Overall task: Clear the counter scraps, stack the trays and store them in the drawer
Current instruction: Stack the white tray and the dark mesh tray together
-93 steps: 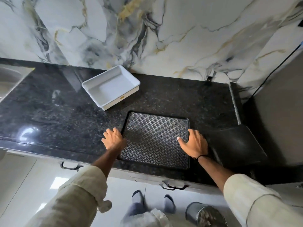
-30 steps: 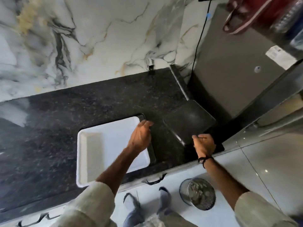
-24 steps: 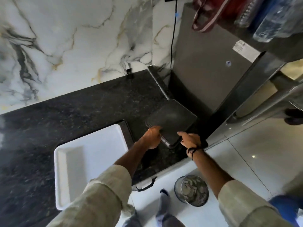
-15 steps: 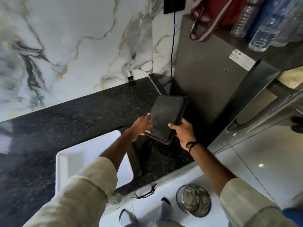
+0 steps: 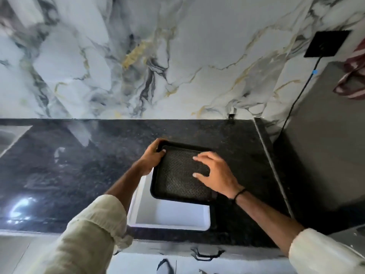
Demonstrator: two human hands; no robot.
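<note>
Left hand [image 5: 152,157] grip wrapped on black tray [image 5: 177,180] rim, right hand [image 5: 215,175] spread atop, white tray [image 5: 169,216] beneath

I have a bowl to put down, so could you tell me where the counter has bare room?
The black granite counter is bare from the sink edge to the left hand, and along the marble wall. It is crowded around the white rectangular tray and black textured tray with the right hand.

- No readable text, labels, brands, numbers or signs appear anywhere: none on the trays, the table, the marble wall or the grey appliance at right.
</note>
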